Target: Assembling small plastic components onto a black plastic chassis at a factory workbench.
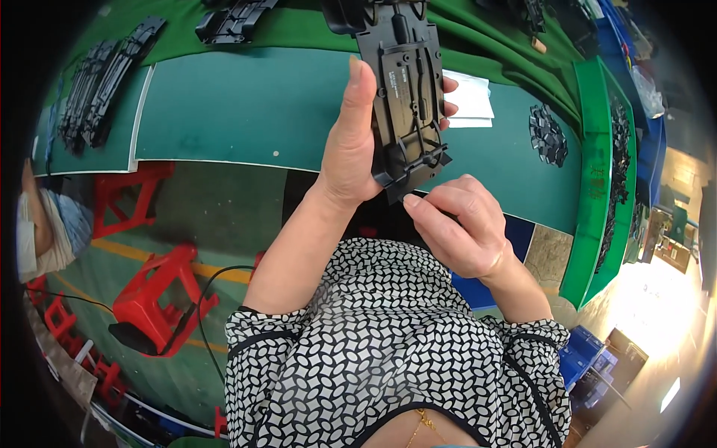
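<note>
My left hand [352,142] is closed around a long black moulded plastic part [409,89], holding it up above the near edge of the table. The thumb lies along its left side and fingertips show at its right. At the part's lower end sits a small dark piece [400,191] with an angular edge. My right hand [464,222] pinches at that piece's corner between thumb and curled forefinger. How firmly the small piece is joined to the long part cannot be made out.
A green table [239,112] spans the front. On it lie a pile of small black pieces [549,134], white paper [470,101] and more long black parts [97,97]. A green bin [594,187] of black pieces stands right. Red stools [160,299] and another person's arm [37,216] are left.
</note>
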`<state>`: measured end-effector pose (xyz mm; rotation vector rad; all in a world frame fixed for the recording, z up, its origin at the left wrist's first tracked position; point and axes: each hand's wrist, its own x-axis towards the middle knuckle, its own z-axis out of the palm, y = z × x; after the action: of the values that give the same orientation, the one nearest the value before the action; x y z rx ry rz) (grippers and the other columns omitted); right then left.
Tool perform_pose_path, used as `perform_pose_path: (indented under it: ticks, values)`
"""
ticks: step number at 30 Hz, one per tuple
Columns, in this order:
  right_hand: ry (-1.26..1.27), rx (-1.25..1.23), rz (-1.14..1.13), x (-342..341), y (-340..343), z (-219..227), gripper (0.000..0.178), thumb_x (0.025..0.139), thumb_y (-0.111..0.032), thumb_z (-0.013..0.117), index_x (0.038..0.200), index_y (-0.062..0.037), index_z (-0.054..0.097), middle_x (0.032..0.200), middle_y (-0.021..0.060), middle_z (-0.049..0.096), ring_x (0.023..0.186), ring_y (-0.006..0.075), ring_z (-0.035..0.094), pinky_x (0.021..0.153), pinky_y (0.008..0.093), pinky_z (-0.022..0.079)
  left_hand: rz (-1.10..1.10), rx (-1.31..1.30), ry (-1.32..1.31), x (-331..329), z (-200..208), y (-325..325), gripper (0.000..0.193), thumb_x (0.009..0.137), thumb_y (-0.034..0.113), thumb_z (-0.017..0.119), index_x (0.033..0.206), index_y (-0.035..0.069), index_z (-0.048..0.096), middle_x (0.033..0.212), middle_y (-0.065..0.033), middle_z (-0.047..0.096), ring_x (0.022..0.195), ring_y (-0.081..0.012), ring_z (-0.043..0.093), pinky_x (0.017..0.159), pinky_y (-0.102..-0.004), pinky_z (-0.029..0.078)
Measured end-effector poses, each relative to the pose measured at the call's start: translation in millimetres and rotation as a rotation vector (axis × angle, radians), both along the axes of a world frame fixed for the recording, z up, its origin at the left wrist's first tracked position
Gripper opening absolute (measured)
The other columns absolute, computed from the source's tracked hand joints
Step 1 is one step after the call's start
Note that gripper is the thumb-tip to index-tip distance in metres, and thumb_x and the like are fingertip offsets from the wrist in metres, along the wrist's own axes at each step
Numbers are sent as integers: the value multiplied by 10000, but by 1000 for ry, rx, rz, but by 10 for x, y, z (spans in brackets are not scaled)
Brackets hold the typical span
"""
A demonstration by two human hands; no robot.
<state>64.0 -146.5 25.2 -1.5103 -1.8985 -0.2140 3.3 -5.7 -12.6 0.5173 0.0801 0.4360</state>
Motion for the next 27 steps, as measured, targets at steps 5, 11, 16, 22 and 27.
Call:
perform_pose_path:
  ticks: [5, 11, 16, 22, 27]
  values:
    - [-14, 9, 14, -11, 39, -29, 329, 577, -38, 652, 892, 57, 637, 798, 86, 540, 642, 199, 525, 522, 288, 434, 18, 33, 20, -4, -2, -8, 877, 840, 724, 287, 1276, -26, 417, 1192, -172, 534, 992, -239, 579, 872, -363, 503]
    - [-31, -17, 21, -6, 58, -55, 317, 578, -37, 650, 878, 63, 631, 796, 88, 540, 639, 195, 523, 515, 287, 426, 21, 62, 28, 2, 1, -6, 881, 832, 731, 303, 1268, -25, 422, 1183, -169, 537, 970, -228, 582, 857, -356, 508]
    - [-42, -5, 25, -12, 76, -58, 312, 579, -30, 655, 875, 64, 629, 796, 87, 539, 637, 194, 524, 509, 288, 422, 16, 58, 26, -4, 1, -2, 878, 829, 732, 310, 1263, -22, 426, 1175, -168, 539, 951, -219, 585, 847, -345, 509]
    - [-58, -10, 31, -17, 86, -38, 306, 578, -18, 664, 869, 69, 626, 795, 87, 537, 639, 194, 527, 506, 288, 421, 21, 71, 41, -8, 16, -2, 868, 837, 724, 307, 1270, -20, 419, 1177, -171, 537, 961, -221, 582, 848, -340, 508]
    - [-58, -17, 32, -19, 88, -31, 305, 577, -15, 665, 865, 74, 622, 797, 90, 535, 637, 193, 528, 503, 287, 421, 17, 76, 21, -7, 0, -2, 861, 842, 716, 309, 1280, -19, 410, 1183, -176, 532, 979, -223, 578, 854, -339, 504]
